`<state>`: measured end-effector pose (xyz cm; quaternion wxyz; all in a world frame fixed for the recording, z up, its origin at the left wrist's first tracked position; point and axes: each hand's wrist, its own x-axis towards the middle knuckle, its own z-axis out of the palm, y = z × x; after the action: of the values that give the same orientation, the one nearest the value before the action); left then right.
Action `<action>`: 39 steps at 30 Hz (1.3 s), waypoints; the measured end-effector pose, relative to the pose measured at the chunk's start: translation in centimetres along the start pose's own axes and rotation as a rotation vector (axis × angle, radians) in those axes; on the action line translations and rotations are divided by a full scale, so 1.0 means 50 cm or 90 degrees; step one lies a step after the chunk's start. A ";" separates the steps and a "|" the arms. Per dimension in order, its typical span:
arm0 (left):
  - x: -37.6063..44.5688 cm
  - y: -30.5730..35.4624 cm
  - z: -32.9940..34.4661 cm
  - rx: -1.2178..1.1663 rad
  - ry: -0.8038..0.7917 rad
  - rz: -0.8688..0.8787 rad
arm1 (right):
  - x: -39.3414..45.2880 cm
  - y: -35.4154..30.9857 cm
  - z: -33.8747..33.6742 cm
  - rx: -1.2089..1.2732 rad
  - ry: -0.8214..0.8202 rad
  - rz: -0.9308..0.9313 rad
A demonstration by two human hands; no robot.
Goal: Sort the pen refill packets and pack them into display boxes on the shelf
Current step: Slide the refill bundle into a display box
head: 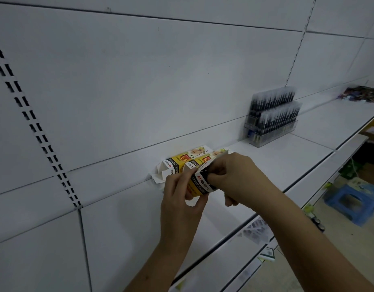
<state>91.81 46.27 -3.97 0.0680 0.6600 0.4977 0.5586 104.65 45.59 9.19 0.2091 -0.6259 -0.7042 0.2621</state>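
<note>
At frame centre, both hands, left (179, 194) and right (234, 175), grip a yellow box (199, 185) labelled "M&G" over the shelf (266, 161).

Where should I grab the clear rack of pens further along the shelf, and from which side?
Take the clear rack by its two short ends, low on the base, coming from the open shelf-edge side. Its back sits close to the wall panel, and the pens stand in stepped rows above, so a top grip would probably only catch loose pens.
</note>
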 end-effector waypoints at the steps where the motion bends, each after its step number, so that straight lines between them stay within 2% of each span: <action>1: 0.000 -0.001 0.000 0.001 0.000 -0.001 | 0.002 0.000 0.001 0.017 -0.028 0.008; 5: 0.002 -0.004 0.002 0.011 0.008 -0.007 | 0.002 0.001 -0.004 0.094 -0.090 0.034; 7: 0.002 -0.007 0.001 0.021 0.006 -0.005 | -0.005 0.008 -0.012 0.105 -0.053 0.026; 8: 0.003 -0.009 0.000 0.027 0.008 -0.010 | -0.010 0.015 -0.018 0.099 0.006 0.014; 11: 0.010 -0.011 -0.003 0.046 0.031 -0.034 | -0.025 0.038 -0.031 0.027 0.335 -0.062; 12: 0.013 -0.009 -0.004 0.047 0.037 -0.032 | -0.027 0.043 -0.031 -0.015 0.401 -0.090; 13: 0.014 -0.009 -0.006 0.051 0.039 -0.023 | -0.025 0.050 -0.027 -0.041 0.408 -0.110; 14: 0.016 -0.008 -0.007 0.063 0.038 -0.008 | -0.019 0.057 -0.020 -0.024 0.365 -0.120; 17: 0.020 -0.011 -0.008 0.108 0.042 0.032 | 0.003 0.079 0.000 0.208 0.202 -0.084; 19: 0.023 -0.015 -0.011 0.093 0.020 0.027 | 0.018 0.097 0.005 0.351 0.176 -0.023; 26: 0.055 -0.066 -0.051 0.072 -0.194 -0.086 | 0.061 0.174 -0.015 0.684 0.133 0.120; 30: 0.046 -0.073 -0.078 0.067 -0.304 -0.103 | 0.084 0.233 0.015 0.527 0.135 0.160; 36: 0.022 -0.088 -0.068 0.154 -0.351 -0.120 | 0.117 0.295 0.061 0.150 0.153 0.125; 39: 0.017 -0.085 -0.073 0.139 -0.340 -0.143 | 0.124 0.280 0.051 0.041 0.220 0.060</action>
<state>86.30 47.29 -4.84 0.1860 0.7277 0.5892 0.2978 113.05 52.55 -1.83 0.3344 -0.6868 -0.6189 0.1830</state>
